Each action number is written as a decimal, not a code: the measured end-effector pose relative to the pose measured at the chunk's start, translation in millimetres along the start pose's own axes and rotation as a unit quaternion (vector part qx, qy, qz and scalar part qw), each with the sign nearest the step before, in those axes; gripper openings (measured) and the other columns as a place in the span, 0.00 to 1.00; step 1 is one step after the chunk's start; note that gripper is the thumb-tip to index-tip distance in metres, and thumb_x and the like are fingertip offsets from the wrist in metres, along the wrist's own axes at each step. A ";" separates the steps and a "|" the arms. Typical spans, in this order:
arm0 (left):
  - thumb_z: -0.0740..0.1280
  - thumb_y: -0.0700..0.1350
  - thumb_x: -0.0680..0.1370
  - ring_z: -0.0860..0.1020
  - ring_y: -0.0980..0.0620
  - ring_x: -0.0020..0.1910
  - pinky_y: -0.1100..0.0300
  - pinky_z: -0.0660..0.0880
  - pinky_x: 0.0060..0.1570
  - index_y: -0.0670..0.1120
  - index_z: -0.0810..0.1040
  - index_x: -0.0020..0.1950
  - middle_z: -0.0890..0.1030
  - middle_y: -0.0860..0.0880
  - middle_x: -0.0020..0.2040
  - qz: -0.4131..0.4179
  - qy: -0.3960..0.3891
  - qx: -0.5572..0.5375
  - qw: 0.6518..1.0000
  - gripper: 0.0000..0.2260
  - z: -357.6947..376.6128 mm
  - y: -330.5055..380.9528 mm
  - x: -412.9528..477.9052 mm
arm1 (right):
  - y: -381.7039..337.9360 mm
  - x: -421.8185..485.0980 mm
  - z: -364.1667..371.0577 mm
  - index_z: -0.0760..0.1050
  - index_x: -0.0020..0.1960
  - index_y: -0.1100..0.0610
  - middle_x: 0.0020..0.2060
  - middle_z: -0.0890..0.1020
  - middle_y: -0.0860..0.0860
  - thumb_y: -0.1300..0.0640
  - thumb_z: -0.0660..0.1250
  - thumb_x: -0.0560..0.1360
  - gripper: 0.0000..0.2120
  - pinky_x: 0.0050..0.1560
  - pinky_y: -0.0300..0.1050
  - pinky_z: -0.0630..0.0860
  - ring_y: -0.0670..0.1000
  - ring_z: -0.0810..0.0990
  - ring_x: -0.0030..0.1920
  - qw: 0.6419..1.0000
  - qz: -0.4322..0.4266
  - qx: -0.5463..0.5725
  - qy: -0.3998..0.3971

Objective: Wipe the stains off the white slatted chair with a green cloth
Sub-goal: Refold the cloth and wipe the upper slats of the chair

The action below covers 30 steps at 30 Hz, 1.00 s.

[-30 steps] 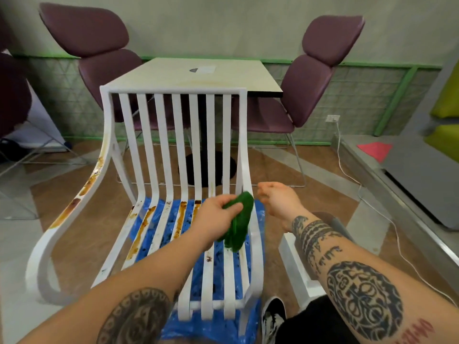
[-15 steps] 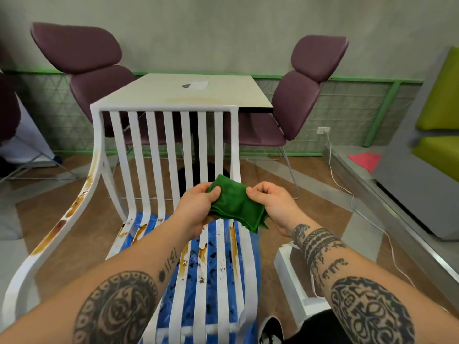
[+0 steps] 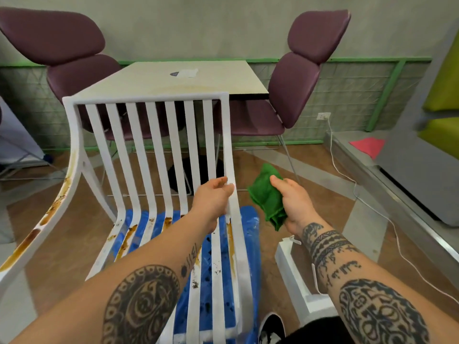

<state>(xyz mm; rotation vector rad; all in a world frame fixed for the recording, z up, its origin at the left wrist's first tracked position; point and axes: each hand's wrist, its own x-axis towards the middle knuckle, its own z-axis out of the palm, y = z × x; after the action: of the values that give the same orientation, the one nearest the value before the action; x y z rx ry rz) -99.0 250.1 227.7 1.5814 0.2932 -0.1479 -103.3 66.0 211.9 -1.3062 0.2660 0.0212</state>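
Observation:
The white slatted chair (image 3: 139,135) stands right in front of me, its back towards the table. Brown stains run along its left arm and down several seat slats. My left hand (image 3: 212,197) reaches over the seat and its fingers curl round the chair's right frame bar. My right hand (image 3: 293,202) is to the right of the chair, off the seat, and grips the folded green cloth (image 3: 265,197), which hangs clear of the chair.
Blue plastic sheeting (image 3: 206,289) lies under the chair. Beyond it are a beige table (image 3: 173,80) and two purple chairs (image 3: 298,83). A white block (image 3: 295,281) and a white cable (image 3: 372,209) lie on the floor at right, beside a grey ledge (image 3: 397,189).
The cloth passed from my left hand, through both hands, into my right hand alone. My right hand drew away to the right; my left hand took hold of the chair's right frame bar.

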 end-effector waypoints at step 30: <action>0.62 0.36 0.82 0.70 0.49 0.71 0.47 0.70 0.70 0.52 0.41 0.83 0.67 0.51 0.78 -0.007 -0.063 0.092 0.994 0.38 5.3 -29.6 58.1 | 59.8 38.5 40.3 0.83 0.60 0.49 0.52 0.85 0.52 0.64 0.62 0.78 0.17 0.45 0.44 0.80 0.53 0.82 0.47 0.915 -0.067 -0.398 -0.006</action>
<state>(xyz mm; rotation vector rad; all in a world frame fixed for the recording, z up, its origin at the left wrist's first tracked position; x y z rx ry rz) -51.2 250.6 183.1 1.7440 0.1965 -0.2916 -68.5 115.2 156.7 -2.1361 0.1538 0.0222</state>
